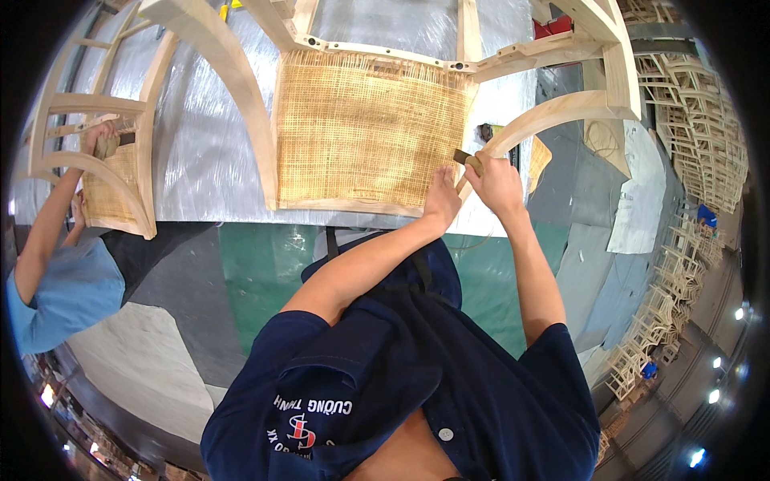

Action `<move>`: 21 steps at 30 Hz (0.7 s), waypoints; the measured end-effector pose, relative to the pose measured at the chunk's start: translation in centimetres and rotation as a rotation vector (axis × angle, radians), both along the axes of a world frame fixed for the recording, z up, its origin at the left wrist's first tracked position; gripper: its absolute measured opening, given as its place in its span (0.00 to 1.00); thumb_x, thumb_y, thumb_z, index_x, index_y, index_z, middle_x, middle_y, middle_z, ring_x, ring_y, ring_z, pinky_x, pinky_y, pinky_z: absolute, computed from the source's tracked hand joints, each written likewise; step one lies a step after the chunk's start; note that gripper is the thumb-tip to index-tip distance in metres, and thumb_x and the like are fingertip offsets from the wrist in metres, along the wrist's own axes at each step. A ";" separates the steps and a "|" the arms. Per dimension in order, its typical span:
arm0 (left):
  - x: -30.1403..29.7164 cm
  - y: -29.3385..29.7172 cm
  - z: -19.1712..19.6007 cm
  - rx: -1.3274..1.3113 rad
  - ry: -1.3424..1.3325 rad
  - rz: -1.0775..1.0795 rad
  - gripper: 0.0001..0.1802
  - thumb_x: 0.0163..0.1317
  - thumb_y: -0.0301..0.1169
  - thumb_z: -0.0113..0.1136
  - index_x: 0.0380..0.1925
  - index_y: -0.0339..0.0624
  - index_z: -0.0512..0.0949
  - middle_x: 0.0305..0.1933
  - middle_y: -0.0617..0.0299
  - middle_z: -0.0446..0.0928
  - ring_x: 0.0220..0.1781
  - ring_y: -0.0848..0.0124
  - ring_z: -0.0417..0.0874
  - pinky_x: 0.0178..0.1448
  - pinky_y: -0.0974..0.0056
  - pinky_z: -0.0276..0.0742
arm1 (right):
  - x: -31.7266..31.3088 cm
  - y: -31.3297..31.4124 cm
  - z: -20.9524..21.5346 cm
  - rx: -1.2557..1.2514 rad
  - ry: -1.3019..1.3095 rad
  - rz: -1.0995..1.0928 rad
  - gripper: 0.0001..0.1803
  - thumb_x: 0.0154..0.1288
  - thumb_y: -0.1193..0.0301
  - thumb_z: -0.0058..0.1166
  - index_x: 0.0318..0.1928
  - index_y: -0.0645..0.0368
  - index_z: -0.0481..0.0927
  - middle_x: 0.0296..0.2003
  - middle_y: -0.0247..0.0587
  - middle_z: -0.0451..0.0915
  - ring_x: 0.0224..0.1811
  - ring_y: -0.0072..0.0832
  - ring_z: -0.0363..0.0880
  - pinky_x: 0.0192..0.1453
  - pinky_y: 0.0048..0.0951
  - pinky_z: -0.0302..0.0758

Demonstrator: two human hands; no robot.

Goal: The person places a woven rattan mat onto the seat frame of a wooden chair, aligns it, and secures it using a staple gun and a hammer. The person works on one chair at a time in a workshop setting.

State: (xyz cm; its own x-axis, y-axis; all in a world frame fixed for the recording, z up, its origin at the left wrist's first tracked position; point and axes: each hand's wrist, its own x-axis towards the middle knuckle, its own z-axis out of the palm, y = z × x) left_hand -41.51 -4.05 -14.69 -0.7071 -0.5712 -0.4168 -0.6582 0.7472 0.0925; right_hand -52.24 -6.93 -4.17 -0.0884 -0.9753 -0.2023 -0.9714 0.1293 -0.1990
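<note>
A woven cane panel (pixel 369 128) fills the back of a pale wooden chair frame (pixel 216 64), which lies on the table in front of me. My left hand (pixel 443 195) rests flat on the panel's lower right corner, fingers stretched out beside the wooden rail. Just right of it, my right hand (pixel 496 184) is closed around the tan handle of a flat-bladed scraper (pixel 460 156). The dark blade points left, over the panel's right edge. Loose cane ends stick up along the panel's far edge, by the rail (pixel 385 53) with dark holes.
At left a co-worker in a blue shirt (pixel 72 280) works on another cane-panelled chair frame (pixel 144 128). Plastic film (pixel 200 180) covers the table. A small dark object (pixel 486 131) lies past my right hand. Many chair frames (pixel 690 120) are stacked at far right.
</note>
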 end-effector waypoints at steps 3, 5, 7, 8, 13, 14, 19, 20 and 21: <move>0.0 -0.1 0.5 0.005 0.019 0.001 0.28 0.72 0.30 0.47 0.68 0.23 0.69 0.80 0.38 0.58 0.82 0.44 0.57 0.84 0.45 0.45 | -0.3 -0.2 -0.1 0.055 0.015 0.001 0.16 0.63 0.60 0.62 0.40 0.61 0.85 0.27 0.57 0.83 0.32 0.55 0.85 0.37 0.50 0.83; -0.2 -0.2 0.6 0.043 -0.015 -0.045 0.28 0.71 0.30 0.48 0.67 0.24 0.71 0.79 0.38 0.59 0.81 0.44 0.58 0.84 0.44 0.46 | -0.3 -0.2 -0.1 0.037 -0.018 0.011 0.16 0.63 0.61 0.62 0.40 0.62 0.85 0.27 0.57 0.83 0.32 0.56 0.85 0.37 0.51 0.83; -0.4 -0.2 0.6 -0.011 -0.004 -0.015 0.26 0.71 0.31 0.49 0.65 0.26 0.74 0.78 0.38 0.61 0.81 0.43 0.59 0.83 0.42 0.45 | -0.4 -0.2 -0.2 0.024 -0.036 -0.005 0.16 0.63 0.61 0.62 0.39 0.63 0.85 0.27 0.57 0.83 0.32 0.56 0.85 0.37 0.51 0.83; -0.6 -0.2 0.6 0.023 -0.016 -0.047 0.26 0.71 0.32 0.49 0.64 0.27 0.75 0.78 0.38 0.62 0.80 0.43 0.60 0.83 0.41 0.45 | -0.4 -0.2 -0.2 0.012 -0.045 -0.017 0.16 0.63 0.61 0.62 0.38 0.63 0.85 0.27 0.58 0.83 0.31 0.56 0.85 0.37 0.51 0.82; -1.2 -0.6 0.5 0.022 -0.025 -0.091 0.25 0.71 0.34 0.50 0.62 0.32 0.79 0.75 0.40 0.67 0.79 0.44 0.63 0.82 0.40 0.45 | -0.1 -0.4 -0.7 -0.026 -0.058 -0.077 0.16 0.63 0.61 0.62 0.36 0.64 0.84 0.27 0.58 0.83 0.29 0.55 0.85 0.36 0.51 0.82; -1.3 -0.6 0.4 0.072 -0.029 -0.114 0.24 0.71 0.34 0.50 0.62 0.32 0.79 0.75 0.41 0.68 0.79 0.44 0.63 0.82 0.39 0.45 | 0.0 -0.3 -0.8 -0.023 -0.056 -0.089 0.16 0.63 0.60 0.62 0.36 0.64 0.84 0.26 0.58 0.83 0.29 0.55 0.85 0.35 0.51 0.82; -1.4 0.0 -0.4 -0.065 -0.005 -0.057 0.25 0.71 0.35 0.53 0.65 0.35 0.77 0.75 0.44 0.68 0.80 0.44 0.61 0.82 0.37 0.45 | 0.6 0.6 -0.3 -0.012 -0.024 -0.029 0.16 0.62 0.61 0.64 0.37 0.64 0.84 0.25 0.58 0.83 0.28 0.53 0.85 0.33 0.49 0.82; -1.4 0.1 -0.6 -0.039 0.014 -0.063 0.25 0.71 0.34 0.54 0.65 0.36 0.77 0.75 0.45 0.69 0.81 0.43 0.60 0.82 0.36 0.45 | 0.6 0.6 -0.2 0.004 -0.008 -0.014 0.15 0.62 0.62 0.64 0.38 0.64 0.84 0.27 0.59 0.84 0.30 0.54 0.85 0.34 0.48 0.82; -1.4 0.2 -0.8 -0.100 0.028 -0.041 0.25 0.71 0.34 0.54 0.65 0.36 0.77 0.75 0.45 0.69 0.81 0.43 0.60 0.82 0.36 0.45 | 0.6 0.6 -0.1 0.042 0.014 -0.018 0.15 0.62 0.63 0.64 0.39 0.64 0.84 0.28 0.59 0.84 0.31 0.54 0.86 0.34 0.48 0.82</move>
